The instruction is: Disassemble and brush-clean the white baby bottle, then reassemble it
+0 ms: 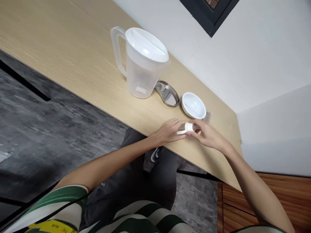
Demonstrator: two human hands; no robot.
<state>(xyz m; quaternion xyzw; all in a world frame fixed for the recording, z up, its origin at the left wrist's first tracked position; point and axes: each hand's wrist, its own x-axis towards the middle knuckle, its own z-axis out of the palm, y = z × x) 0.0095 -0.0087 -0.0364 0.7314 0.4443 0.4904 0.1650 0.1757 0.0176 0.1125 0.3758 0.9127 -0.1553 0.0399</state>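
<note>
Both of my hands are together over the front of the table, around a small clear bottle with a white top (189, 127). My left hand (171, 131) is closed around the end with the white top. From the other side, my right hand (206, 134) grips the clear end, and its fingers cover most of the body. The exact kind of top is too small to make out. Just beyond the hands sits a white bowl (191, 103) with a thin dark line across its inside.
A lidded translucent pitcher (143, 72) stands at the back left, handle to the left. Between it and the bowl lies a kidney-shaped metal tray (169, 95). The wooden table (80, 61) runs along a white wall (267, 58). My legs are below its front edge.
</note>
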